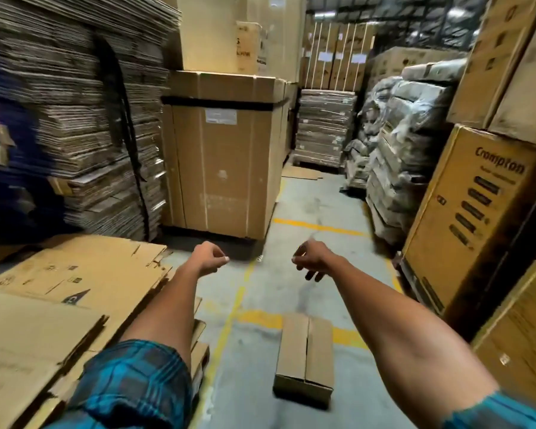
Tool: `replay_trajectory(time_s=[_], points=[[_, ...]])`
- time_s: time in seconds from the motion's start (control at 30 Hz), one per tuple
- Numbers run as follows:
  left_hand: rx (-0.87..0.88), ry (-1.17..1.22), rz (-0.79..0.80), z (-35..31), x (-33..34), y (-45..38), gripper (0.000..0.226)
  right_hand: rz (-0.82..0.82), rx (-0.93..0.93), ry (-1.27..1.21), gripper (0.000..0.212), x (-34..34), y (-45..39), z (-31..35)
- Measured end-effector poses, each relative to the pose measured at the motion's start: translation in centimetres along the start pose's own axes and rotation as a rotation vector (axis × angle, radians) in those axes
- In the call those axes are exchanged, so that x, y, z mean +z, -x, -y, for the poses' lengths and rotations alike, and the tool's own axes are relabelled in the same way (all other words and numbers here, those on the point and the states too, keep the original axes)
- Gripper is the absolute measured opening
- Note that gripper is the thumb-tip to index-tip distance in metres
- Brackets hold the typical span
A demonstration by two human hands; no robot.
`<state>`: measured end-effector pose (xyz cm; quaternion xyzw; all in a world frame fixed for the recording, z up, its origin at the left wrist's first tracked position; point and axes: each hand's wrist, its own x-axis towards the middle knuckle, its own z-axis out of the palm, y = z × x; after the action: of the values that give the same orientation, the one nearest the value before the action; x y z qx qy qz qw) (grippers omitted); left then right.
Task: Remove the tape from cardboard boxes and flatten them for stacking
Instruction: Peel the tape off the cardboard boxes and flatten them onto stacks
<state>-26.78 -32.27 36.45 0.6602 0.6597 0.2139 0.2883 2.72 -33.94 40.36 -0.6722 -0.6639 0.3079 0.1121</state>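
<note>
On floor at six o'clock, small box closed, untouched. Left hand and right hand outstretched at twelve o'clock, fingers loosely curled, holding nothing. Risk: tripping over box while walking, eyes ahead.

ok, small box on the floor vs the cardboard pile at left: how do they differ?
The small box is still a closed three-dimensional box, its top flaps meeting at a centre seam; the flattened cardboard pile is sheets lying flat, one on another. The small box sits alone on the grey floor in the aisle; the pile is stacked beside the aisle. The pile's top sheet shows printed marks; the box top looks plain. Both are brown corrugated cardboard, and neither hand touches them.
</note>
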Motion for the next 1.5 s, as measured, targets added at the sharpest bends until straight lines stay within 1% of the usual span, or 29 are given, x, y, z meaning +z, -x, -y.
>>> replay_trajectory(time_s=[0.1, 0.2, 0.3, 0.4, 0.47, 0.57, 0.63, 0.77, 0.87, 0.93, 1.0, 1.03, 1.1, 1.17, 1.2, 1.27, 1.4, 1.43, 1.5], points=[[-0.038, 0.030, 0.100, -2.6, 4.7, -2.1, 0.020, 0.060, 0.069, -0.021, 0.026, -0.4, -0.3, -4.8], [-0.042, 0.095, 0.153, -5.1, 8.5, -5.8, 0.022, 0.034, 0.129, -0.080, 0.027, -0.7, -2.0, -8.9], [-0.016, 0.104, 0.220, -7.2, 12.5, -10.0, 0.025, 0.028, 0.205, -0.093, 0.028, -0.7, -4.4, -12.9], [-0.010, 0.087, 0.310, -7.9, 16.9, -14.7, 0.023, 0.026, 0.281, -0.122, 0.026, -0.4, -8.1, -16.6], [-0.029, 0.052, 0.358, -7.4, 20.1, -17.9, 0.022, 0.026, 0.335, -0.140, 0.027, 0.1, -11.0, -18.9], [-0.080, 0.002, 0.442, -5.8, 24.9, -22.4, 0.025, 0.003, 0.426, -0.173, 0.041, 1.4, -15.9, -22.6], [-0.083, -0.051, 0.491, -4.6, 28.1, -24.9, 0.028, 0.011, 0.475, -0.158, 0.048, 2.9, -19.3, -25.3], [-0.110, -0.123, 0.521, -1.7, 35.1, -28.8, 0.026, 0.108, 0.473, -0.024, 0.050, 7.9, -26.4, -29.9], [-0.149, -0.148, 0.558, 0.8, 41.8, -31.2, 0.026, 0.160, 0.456, -0.107, 0.052, 12.9, -31.2, -33.3], [-0.199, -0.132, 0.542, 2.8, 46.8, -32.7, 0.026, 0.156, 0.453, -0.184, 0.054, 16.8, -34.5, -36.4], [-0.249, -0.096, 0.485, 5.6, 52.7, -34.2, 0.028, 0.134, 0.448, -0.210, 0.055, 21.2, -37.7, -40.4], [-0.271, -0.084, 0.468, 7.2, 55.9, -34.9, 0.030, 0.130, 0.452, -0.185, 0.055, 23.5, -39.2, -42.7], [-0.323, -0.060, 0.463, 11.0, 62.7, -36.2, 0.034, 0.149, 0.428, -0.046, 0.052, 28.3, -42.2, -47.5], [-0.363, -0.037, 0.440, 15.3, 69.3, -37.1, 0.041, 0.164, 0.422, 0.046, 0.056, 33.3, -44.6, -52.0], [-0.384, -0.038, 0.414, 17.1, 72.1, -37.6, 0.045, 0.165, 0.446, 0.041, 0.060, 35.6, -45.6, -54.2], [-0.436, -0.070, 0.367, 20.5, 76.9, -38.7, 0.054, 0.142, 0.559, -0.036, 0.071, 39.9, -47.7, -58.3], [-0.584, -0.125, 0.251, 26.9, 82.4, -40.3, 0.082, 0.038, 0.841, -0.224, 0.089, 46.2, -50.5, -65.1], [-0.626, -0.100, 0.218, 28.3, 83.2, -40.5, 0.090, 0.036, 0.883, -0.243, 0.093, 47.6, -50.8, -66.4], [-0.744, 0.056, 0.173, 30.9, 84.6, -40.4, 0.110, 0.070, 0.898, -0.220, 0.101, 49.8, -50.7, -68.1]])
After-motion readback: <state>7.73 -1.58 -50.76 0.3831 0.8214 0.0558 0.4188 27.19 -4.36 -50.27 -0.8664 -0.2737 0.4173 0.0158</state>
